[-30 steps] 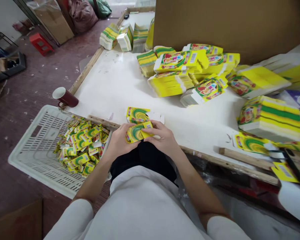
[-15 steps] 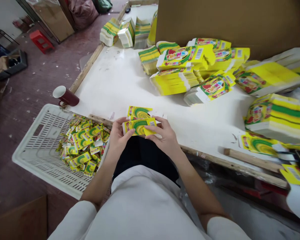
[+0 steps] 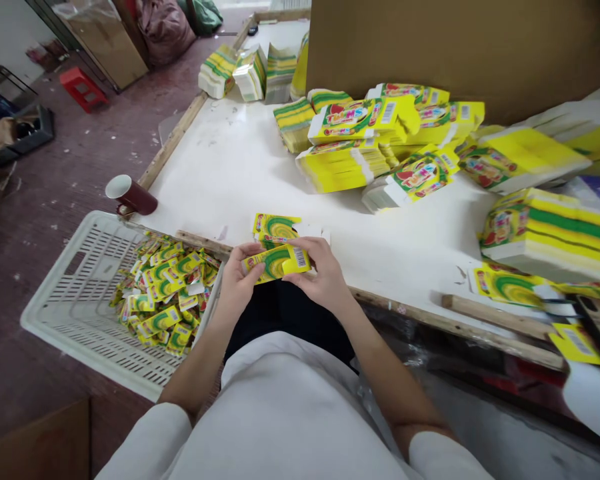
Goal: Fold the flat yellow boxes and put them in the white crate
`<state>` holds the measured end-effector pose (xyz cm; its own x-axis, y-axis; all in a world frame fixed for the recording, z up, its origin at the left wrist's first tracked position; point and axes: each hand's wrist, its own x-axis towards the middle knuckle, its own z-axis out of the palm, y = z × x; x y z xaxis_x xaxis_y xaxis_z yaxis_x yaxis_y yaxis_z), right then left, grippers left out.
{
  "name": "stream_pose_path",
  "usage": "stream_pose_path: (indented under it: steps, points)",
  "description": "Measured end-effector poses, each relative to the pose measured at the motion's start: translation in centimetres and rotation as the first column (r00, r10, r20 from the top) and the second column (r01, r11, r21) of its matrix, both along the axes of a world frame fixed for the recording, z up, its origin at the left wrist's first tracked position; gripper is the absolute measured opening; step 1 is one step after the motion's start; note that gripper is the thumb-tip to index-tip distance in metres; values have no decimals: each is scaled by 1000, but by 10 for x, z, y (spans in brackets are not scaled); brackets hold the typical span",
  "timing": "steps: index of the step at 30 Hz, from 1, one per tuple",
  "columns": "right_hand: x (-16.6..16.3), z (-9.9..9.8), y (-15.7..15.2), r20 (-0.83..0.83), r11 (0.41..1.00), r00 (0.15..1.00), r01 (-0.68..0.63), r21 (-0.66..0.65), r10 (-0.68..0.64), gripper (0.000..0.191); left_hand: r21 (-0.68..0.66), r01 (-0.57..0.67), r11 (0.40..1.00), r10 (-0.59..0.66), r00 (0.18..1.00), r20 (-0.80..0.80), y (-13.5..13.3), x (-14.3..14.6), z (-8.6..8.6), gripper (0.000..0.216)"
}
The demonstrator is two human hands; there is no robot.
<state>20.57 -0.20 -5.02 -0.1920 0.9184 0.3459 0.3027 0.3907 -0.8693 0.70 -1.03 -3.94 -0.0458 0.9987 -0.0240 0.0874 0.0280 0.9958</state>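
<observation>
"Fingers (image 3: 304,244) of both hands: in what state?"

"Clamped on a small yellow carton (image 3: 280,262). The left hand (image 3: 237,275) grips its left end, thumb on the printed face; the right hand (image 3: 323,273) grips the opposite end, index finger along the upper edge, thumb at the lower."

"Position of the carton?"

"Between the two hands, in front of the body and by the near edge of the worktop (image 3: 215,157). The green and yellow swirl faces up, with the barcode toward the right hand."

"And the yellow piece just beyond it?"

"A second carton (image 3: 275,225), similarly printed, lying on the worktop and partly hidden by the first — whether the two touch cannot be told."

"Left of the figure?"

"A pale slotted basket (image 3: 97,270), beside the near corner of the worktop, with small yellow packets (image 3: 157,293) heaped inside it. Just above the basket, at the worktop's corner, a dark red mug (image 3: 136,197) lies tilted, its pale inside showing."

"Farther back and to the right?"

"Piles of yellow cartons (image 3: 340,167) across the middle, some leaning on others; behind them rises a broad brown cardboard panel (image 3: 455,53). A thick stack (image 3: 550,227) with green and yellow stripes sits at the right, and a loose wooden strip (image 3: 497,317) lies nearer the front edge."
</observation>
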Motion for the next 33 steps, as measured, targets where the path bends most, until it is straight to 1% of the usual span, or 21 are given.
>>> stream_pose_path:
  steps: [1, 4, 5, 6, 8, 11, 13, 16, 18, 19, 21, 22, 24, 26, 27, 28, 31, 32, 33]
  points:
    - [-2, 0, 1, 6, 999, 999, -34, 1, 34, 59, -6, -8, 1000, 8, 1000, 16, 0, -3, -1, 34]
    - [-8, -4, 4, 35, 983, 982, -185, 1, 185, 68, -11, -44, 999, 45, 996, 71, 0, -12, -6, 38]
    - [-10, -6, 4, 43, 976, 975, -220, -8, 220, 67, -4, -59, 998, 59, 995, 77, 1, -14, -7, 38]
    - [-11, -7, 4, 50, 971, 970, -238, -23, 239, 65, 4, -71, 997, 70, 995, 73, 1, -15, -8, 38]
    - [-15, -10, 2, 67, 970, 969, -235, -60, 239, 60, 9, -83, 997, 82, 996, 43, 1, -15, -9, 35]
    - [-18, -11, 0, 77, 969, 971, -217, -121, 227, 60, -13, -87, 996, 87, 996, 4, 1, -11, -9, 30]
    - [-17, -11, 1, 27, 959, 968, -241, -148, 248, 62, -8, -105, 994, 105, 994, 6, 2, -9, -8, 29]
    - [-13, -9, 5, -175, 940, 955, -273, -203, 240, 64, 12, -114, 993, 114, 992, 47, 3, -8, -8, 31]
    - [-12, -8, 7, -280, 932, 941, -264, -250, 191, 63, 12, -91, 996, 90, 993, 73, 4, -8, -6, 32]
    - [-14, -8, 7, -294, 931, 940, -255, -260, 175, 63, 11, -80, 997, 79, 994, 76, 4, -8, -5, 31]
    - [-19, -9, 7, -247, 945, 955, -226, -237, 166, 65, 12, -73, 997, 72, 996, 58, 4, -7, -3, 29]
    - [-23, -11, 6, -209, 959, 967, -190, -211, 146, 64, 12, -74, 997, 73, 996, 41, 3, -6, -2, 28]
    - [-30, -13, 5, -146, 987, 989, -61, -150, 39, 58, 10, -73, 997, 73, 997, 6, 2, -4, -2, 27]
    - [-34, -16, 6, -121, 990, 987, 95, -106, -108, 49, 8, -77, 997, 77, 997, 0, 1, -2, -2, 26]
    - [-34, -16, 7, -125, 986, 981, 137, -93, -148, 45, 5, -83, 997, 83, 996, 15, 1, -2, -3, 27]
    - [-33, -17, 9, -140, 987, 979, 133, -90, -145, 44, -3, -89, 996, 89, 995, 42, 0, -1, -5, 27]
    - [-29, -16, 12, -235, 994, 972, -12, -111, -15, 44, -63, -66, 996, 75, 986, 152, -1, -1, -10, 33]
    - [-30, -16, 12, -258, 993, 966, -10, -116, -21, 42, -84, -47, 995, 62, 982, 180, -2, 0, -11, 34]
    - [-31, -16, 11, -265, 992, 962, 38, -117, -68, 37, -99, -33, 995, 52, 979, 198, -3, 1, -13, 35]
